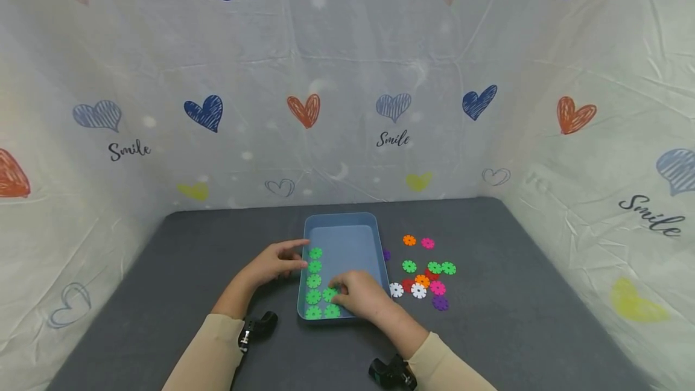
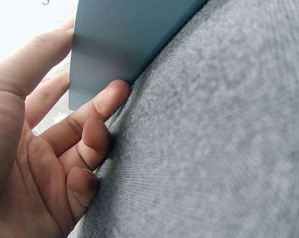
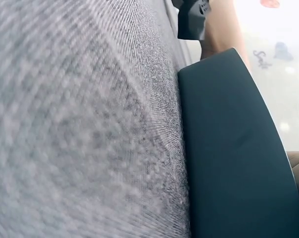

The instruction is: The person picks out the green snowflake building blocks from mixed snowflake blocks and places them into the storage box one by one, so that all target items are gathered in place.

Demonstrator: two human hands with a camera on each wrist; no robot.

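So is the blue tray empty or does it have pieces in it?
Not empty: green flower-shaped pieces lie along the left and near side of the blue tray; the rest is bare.

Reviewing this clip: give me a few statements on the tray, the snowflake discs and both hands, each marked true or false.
1. The green discs lie inside the blue tray. True.
2. The left hand rests at the tray's right wall. False: it touches the left wall.
3. Loose discs of mixed colours lie on the grey mat right of the tray. True.
4. The right hand hovers over the loose discs. False: it is down in the tray, at the green discs.
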